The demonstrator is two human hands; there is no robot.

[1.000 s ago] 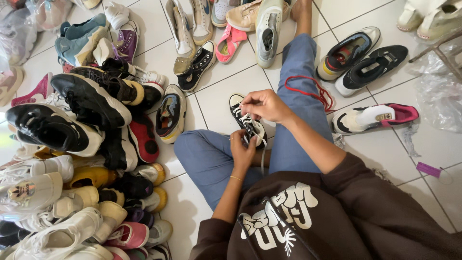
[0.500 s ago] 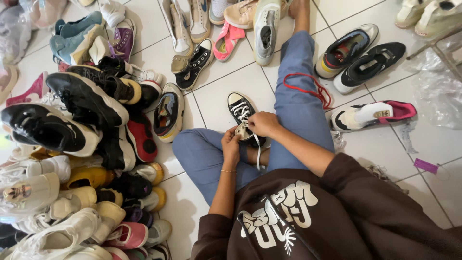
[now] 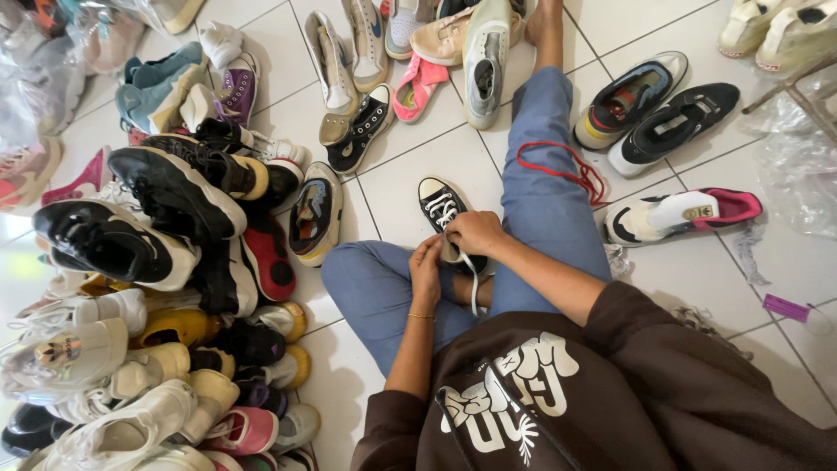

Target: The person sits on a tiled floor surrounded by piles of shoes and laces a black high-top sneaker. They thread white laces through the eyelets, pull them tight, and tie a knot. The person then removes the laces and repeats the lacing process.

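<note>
Gripping sneaker point(image 3: 438, 202) — both hands point(image 3: 475, 234) atop.

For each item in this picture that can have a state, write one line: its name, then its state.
Black sneaker: upright on floor, white laces partly undone, being handled.
Left hand: gripping lace.
Right hand: gripping lace.
Red lace: loose, draped over the leg.
Shoe pile: heaped, jumbled.
Pink-heeled sneaker: lying on its side.

floor point(image 3: 410, 166): white tiles | shoe pile point(image 3: 148, 288) left of black sneaker point(image 3: 443, 205) | red lace point(image 3: 567, 170) right of it | black shoe pair point(image 3: 654, 113) far right
</note>
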